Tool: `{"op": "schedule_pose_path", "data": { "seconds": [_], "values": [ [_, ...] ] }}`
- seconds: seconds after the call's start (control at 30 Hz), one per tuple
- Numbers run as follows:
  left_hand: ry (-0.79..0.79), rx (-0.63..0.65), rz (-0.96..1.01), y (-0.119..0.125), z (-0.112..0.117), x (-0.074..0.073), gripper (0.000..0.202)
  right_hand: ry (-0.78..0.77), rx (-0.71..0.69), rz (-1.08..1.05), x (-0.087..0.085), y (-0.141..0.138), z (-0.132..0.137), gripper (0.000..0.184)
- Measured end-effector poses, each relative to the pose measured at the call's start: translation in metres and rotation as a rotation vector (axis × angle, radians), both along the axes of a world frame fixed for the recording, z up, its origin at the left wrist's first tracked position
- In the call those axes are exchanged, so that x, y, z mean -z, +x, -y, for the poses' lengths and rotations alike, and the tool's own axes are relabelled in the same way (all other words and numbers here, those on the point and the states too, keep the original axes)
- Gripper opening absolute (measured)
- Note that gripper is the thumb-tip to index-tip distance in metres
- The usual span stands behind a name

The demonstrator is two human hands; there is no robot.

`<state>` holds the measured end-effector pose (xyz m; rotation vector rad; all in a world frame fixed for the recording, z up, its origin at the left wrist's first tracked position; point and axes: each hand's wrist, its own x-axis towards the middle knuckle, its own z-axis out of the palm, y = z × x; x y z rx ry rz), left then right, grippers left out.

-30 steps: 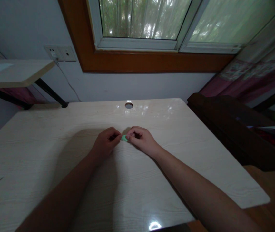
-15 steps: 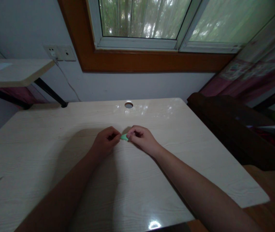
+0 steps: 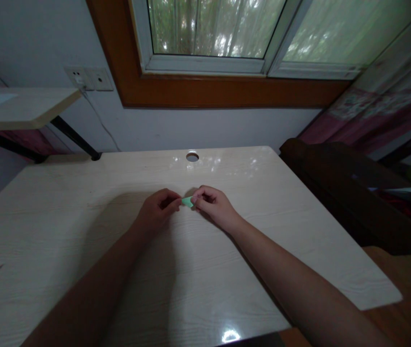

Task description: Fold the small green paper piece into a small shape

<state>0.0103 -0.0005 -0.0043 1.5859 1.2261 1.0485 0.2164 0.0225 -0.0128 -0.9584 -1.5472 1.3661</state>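
A small, light green piece, looking like folded paper (image 3: pixel 187 202), is stretched between my two hands just over the pale wood-grain table (image 3: pixel 223 270). My left hand (image 3: pixel 157 207) pinches its left tip between thumb and forefinger. On the other side, my right hand (image 3: pixel 214 205) grips the right end with thumb and fingers, hiding part of it. The piece narrows toward the left and widens toward the right. Its exact folds are too small to make out.
A round cable hole (image 3: pixel 192 157) sits near the table's back edge. To the left, a raised shelf (image 3: pixel 28 108) stands on black legs. A dark wooden piece of furniture (image 3: pixel 321 193) borders the right side. Wall sockets (image 3: pixel 88 79) hold a plugged-in white cord.
Both hands stay pinched on the green piece. The right hand has shifted very slightly up and right, and more of the piece shows between the fingers.
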Motion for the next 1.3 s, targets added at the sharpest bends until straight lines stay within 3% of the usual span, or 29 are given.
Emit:
{"op": "schedule_pose_path", "data": {
  "seconds": [0.37,0.6,1.03,1.3],
  "values": [
    [0.183,0.073,-0.315,0.0007,0.0017,0.0010,0.022,0.291,-0.032,0.229,-0.0069,-0.0017,0.0037,0.010],
    [0.121,0.047,-0.226,0.0002,0.0030,-0.0001,0.024,0.141,0.019,0.160,-0.0023,-0.0015,0.0015,0.013],
    [0.017,0.014,-0.059,0.0002,0.0027,-0.0011,0.023,0.014,0.005,0.032,0.0006,0.0011,-0.0028,0.015],
    [-0.024,-0.031,-0.028,0.0012,-0.0003,0.0027,0.023,0.010,-0.042,0.017,0.0009,-0.0023,0.0000,0.031]
  ]
}}
